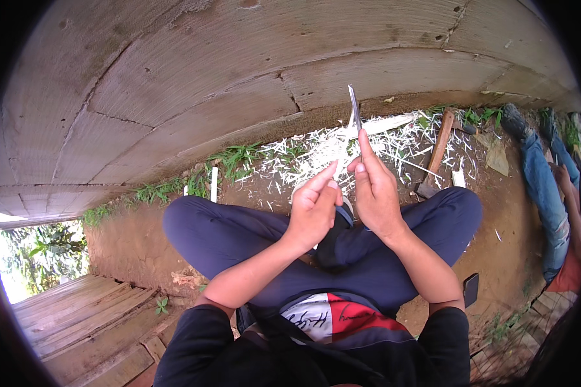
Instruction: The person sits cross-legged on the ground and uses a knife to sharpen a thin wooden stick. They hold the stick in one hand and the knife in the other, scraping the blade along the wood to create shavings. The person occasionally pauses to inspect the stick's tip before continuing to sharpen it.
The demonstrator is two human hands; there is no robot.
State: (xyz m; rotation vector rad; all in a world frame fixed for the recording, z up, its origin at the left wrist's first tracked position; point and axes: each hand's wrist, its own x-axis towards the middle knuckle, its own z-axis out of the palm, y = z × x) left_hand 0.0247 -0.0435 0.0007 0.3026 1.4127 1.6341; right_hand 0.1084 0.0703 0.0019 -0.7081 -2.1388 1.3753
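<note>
My right hand (376, 193) is closed round a knife, its index finger laid along the tool. The narrow grey blade (356, 106) points away from me, toward the wall. Beside it, slightly to the left, my left hand (313, 213) is closed with the index finger reaching forward. A pale sliver shows by that fingertip, but I cannot tell whether the fingers hold it or it lies behind. Both hands are above my crossed legs, a small gap between them. Beyond them, many thin white wood shavings (323, 151) cover the ground.
A block wall (206, 109) runs along the far side. A wooden-handled tool (439, 147) and a pale wood block (458, 178) lie to the right. A dark phone (471, 289) rests near my right elbow. Another person's jeans-clad leg (543, 193) is at far right. Planks (90, 309) lie lower left.
</note>
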